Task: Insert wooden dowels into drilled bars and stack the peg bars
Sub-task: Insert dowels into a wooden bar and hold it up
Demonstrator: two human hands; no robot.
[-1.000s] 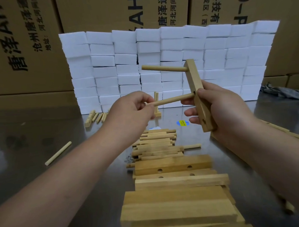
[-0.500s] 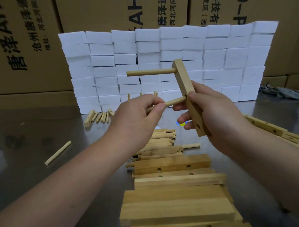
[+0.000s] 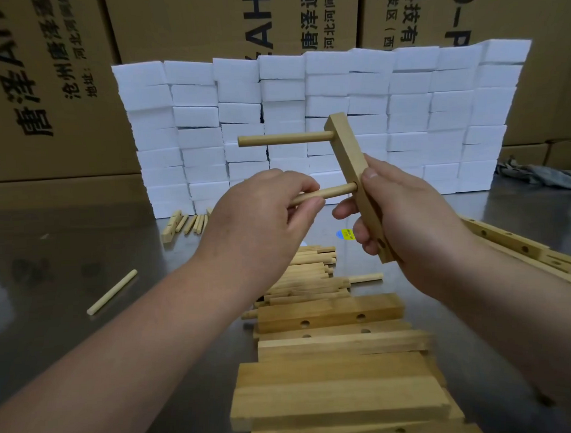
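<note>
My right hand [image 3: 405, 217] grips a drilled wooden bar [image 3: 348, 148], held nearly upright in the air. An upper dowel [image 3: 284, 138] sticks out of it to the left. My left hand [image 3: 261, 224] pinches a second dowel [image 3: 335, 192] whose right end sits in the bar's middle hole. An open hole shows near the bar's lower end. Below my hands lie a pile of loose dowels [image 3: 309, 277] and several drilled bars [image 3: 331, 315] on the steel table.
A wall of white foam blocks [image 3: 403, 90] stands behind, with cardboard boxes [image 3: 43, 96] beyond. One stray dowel [image 3: 112, 292] lies at the left. More drilled bars [image 3: 521, 248] lie at the right, small wooden pieces [image 3: 183, 222] by the foam, a grey rag [image 3: 544, 175] far right.
Both hands and the bar have shifted left and slightly lower. My left hand has slid along the second dowel toward the bar, and less dowel shows between my hand and the bar.
</note>
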